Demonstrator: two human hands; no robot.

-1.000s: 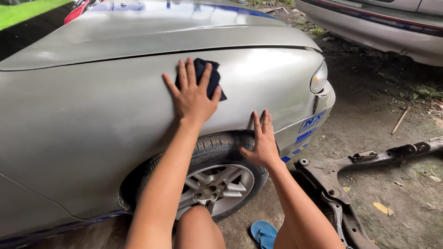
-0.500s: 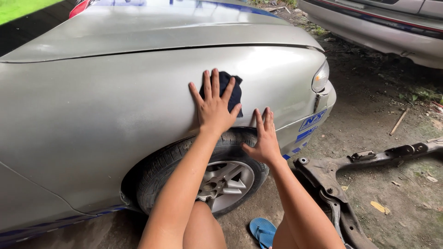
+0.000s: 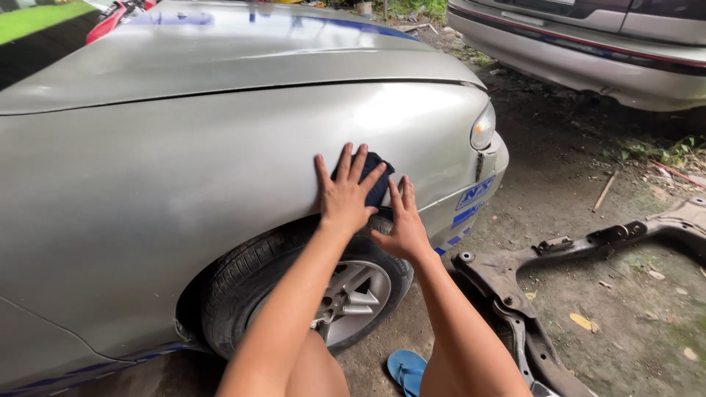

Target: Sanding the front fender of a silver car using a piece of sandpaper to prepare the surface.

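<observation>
Head view, looking down at a silver car fender (image 3: 184, 191) above the front wheel (image 3: 346, 294). Left hand (image 3: 346, 195) spread flat, fingers fanned, pressing a dark blue cloth (image 3: 375, 180) against the panel just over the wheel arch. Right hand (image 3: 401, 224) also open and flat, fingers together, resting on the lower fender edge just beside the left hand and touching the panel, holding nothing. Cloth mostly hidden under the left palm, only its upper right corner showing. Judged soft, light and limp: likely to bunch or slip on smooth paint unless held under a broad flat palm, as here, rather than pinched at a corner. Fender judged stiff but thin sheet, easily scratched by grit. Nearby: headlight (image 3: 482, 126), blue sandal (image 3: 406, 367) on the dirt ground, a dark metal subframe (image 3: 515, 294) lying to the right, a second car (image 3: 588, 51) behind.
</observation>
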